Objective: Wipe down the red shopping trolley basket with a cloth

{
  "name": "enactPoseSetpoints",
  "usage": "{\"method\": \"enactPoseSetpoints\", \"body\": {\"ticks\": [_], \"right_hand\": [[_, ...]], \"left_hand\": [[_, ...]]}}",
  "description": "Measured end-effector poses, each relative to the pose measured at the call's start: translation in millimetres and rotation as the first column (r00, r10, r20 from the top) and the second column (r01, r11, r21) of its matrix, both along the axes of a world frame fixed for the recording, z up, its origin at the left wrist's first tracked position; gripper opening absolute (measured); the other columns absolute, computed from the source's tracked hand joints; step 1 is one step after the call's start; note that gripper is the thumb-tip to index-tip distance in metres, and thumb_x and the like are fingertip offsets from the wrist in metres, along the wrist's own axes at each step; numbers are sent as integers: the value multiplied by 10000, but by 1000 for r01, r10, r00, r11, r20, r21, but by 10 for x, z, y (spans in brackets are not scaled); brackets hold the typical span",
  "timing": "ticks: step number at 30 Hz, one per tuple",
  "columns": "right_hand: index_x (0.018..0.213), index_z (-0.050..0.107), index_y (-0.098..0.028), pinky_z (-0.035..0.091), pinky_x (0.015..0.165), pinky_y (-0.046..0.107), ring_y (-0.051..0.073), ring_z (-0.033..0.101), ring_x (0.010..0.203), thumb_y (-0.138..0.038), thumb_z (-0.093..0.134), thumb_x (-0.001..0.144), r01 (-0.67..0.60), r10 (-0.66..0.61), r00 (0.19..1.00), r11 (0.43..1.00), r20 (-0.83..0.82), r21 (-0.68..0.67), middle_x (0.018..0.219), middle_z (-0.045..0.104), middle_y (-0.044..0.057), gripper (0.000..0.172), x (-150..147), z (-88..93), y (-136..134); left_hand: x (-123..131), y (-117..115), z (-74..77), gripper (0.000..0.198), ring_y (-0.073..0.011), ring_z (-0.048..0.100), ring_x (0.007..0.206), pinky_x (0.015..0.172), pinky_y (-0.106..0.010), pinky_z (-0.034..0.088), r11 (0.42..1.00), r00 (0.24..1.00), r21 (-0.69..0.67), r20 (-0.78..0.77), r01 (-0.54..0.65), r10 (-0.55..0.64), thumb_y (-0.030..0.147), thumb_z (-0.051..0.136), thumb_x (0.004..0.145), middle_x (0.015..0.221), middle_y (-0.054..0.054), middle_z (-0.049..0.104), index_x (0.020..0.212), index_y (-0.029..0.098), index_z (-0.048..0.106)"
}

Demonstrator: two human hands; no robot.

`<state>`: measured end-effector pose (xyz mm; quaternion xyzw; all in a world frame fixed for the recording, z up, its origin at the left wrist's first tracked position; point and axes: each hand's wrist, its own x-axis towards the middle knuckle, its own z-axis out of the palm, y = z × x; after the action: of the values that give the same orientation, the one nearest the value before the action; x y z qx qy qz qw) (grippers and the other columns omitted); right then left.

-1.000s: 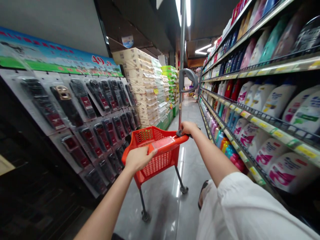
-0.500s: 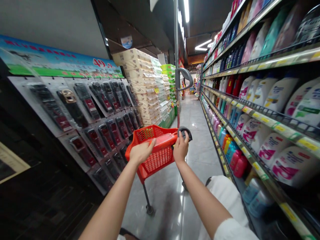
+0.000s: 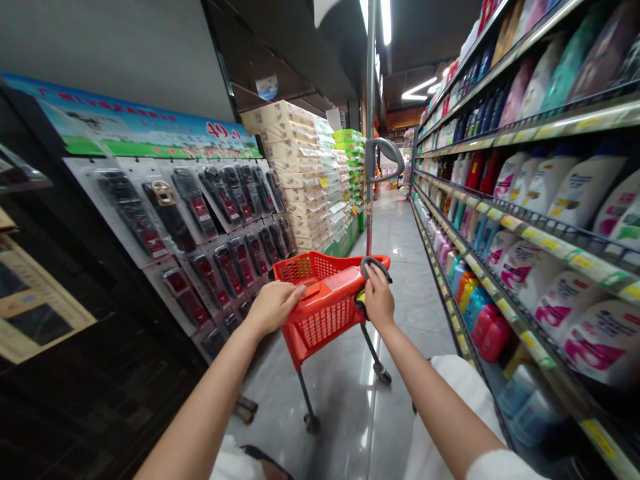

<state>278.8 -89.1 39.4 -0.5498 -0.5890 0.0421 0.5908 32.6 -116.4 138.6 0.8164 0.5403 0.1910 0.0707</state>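
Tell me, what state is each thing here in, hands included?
left hand, closed on the red basket rim.
right hand, closed on the black ring at the pole foot.
red basket, standing on its wheels.
pole, upright.
ceiling lights, on.
shelves, stocked with bottles.

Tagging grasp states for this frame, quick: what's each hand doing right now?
Left hand: closed on the rim of the red cart.
Right hand: closed on the black handle at the cart's corner.
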Motion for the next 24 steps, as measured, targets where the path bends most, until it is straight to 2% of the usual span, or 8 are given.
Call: {"method": "enactPoseSetpoints", "body": {"ticks": [2, 3, 6, 9, 12, 17, 20, 24], "right_hand": [[1363, 531, -194, 409, 1062, 342, 192, 463, 1298, -240, 296, 939, 48, -49, 996, 999, -71, -17, 1445, 448, 97, 487, -39, 27, 32], [1362, 530, -178, 405, 1067, 361, 204, 457, 1302, -247, 294, 941, 77, -79, 992, 997, -97, -25, 1444, 439, 115, 488, -111, 33, 11], [1386, 505, -178, 399, 1071, 394, 228, 433, 1320, -249, 295, 949, 100, -101, 990, 995, -94, -17, 1460, 415, 128, 490, -421, 16, -184], [1402, 492, -246, 399, 1072, 370, 217, 454, 1309, -229, 320, 955, -36, 36, 997, 999, 67, 5, 1470, 430, 74, 479, -605, -20, -422], [1355, 543, -298, 413, 1055, 308, 182, 500, 1270, -245, 345, 963, -129, 128, 979, 992, 162, 0, 1450, 473, 16, 442, -477, -5, -475], [1292, 590, -229, 424, 1046, 305, 165, 511, 1254, -281, 298, 972, 5, -5, 999, 1000, -43, 3, 1393, 532, 43, 436, -140, 84, -238], [1262, 610, -225, 423, 1045, 326, 174, 513, 1248, -265, 297, 964, 64, -65, 992, 998, -109, -16, 1392, 527, 61, 434, -246, 80, -277], [1250, 620, -246, 435, 1032, 305, 169, 524, 1240, -229, 313, 962, -39, 41, 999, 998, -24, 48, 1364, 543, 66, 421, -478, 1, -580]], "left_hand": [[-157, 62, -145, 590, -228, 656, 927, 872, -332, 477, 995, 959, -33, 263, -96, 101, 576, 268, 895, 948, -96, 730, 855, 177, 700], [-201, 99, -245, 583, -224, 652, 947, 889, -338, 481, 994, 925, -63, 364, -91, 108, 553, 254, 891, 991, -98, 724, 869, 171, 694], [-215, 208, -549, 518, -207, 593, 1083, 1063, -347, 373, 998, 858, 40, 513, -58, 29, 440, 219, 895, 1006, -89, 705, 732, 188, 641], [-163, 272, -697, 444, -197, 601, 976, 1074, -345, 358, 997, 873, 82, 488, -15, -27, 385, 231, 883, 833, -64, 674, 595, 218, 524], [-107, 262, -679, 413, -190, 586, 902, 1034, -346, 383, 998, 909, 58, 415, 12, -35, 371, 224, 892, 786, -46, 637, 615, 224, 493], [142, 202, -644, 419, -184, 554, 900, 956, -342, 411, 998, 952, 62, 304, 28, -45, 346, 163, 940, 828, -42, 598, 706, 222, 488], [372, 220, -681, 379, -187, 542, 918, 945, -360, 404, 996, 976, 90, 211, 29, -48, 300, 175, 951, 850, -35, 595, 745, 225, 484], [588, 266, -702, 342, -195, 538, 900, 909, -367, 412, 994, 991, 107, 131, -8, -6, 253, 210, 945, 841, -39, 589, 727, 220, 471]]}}
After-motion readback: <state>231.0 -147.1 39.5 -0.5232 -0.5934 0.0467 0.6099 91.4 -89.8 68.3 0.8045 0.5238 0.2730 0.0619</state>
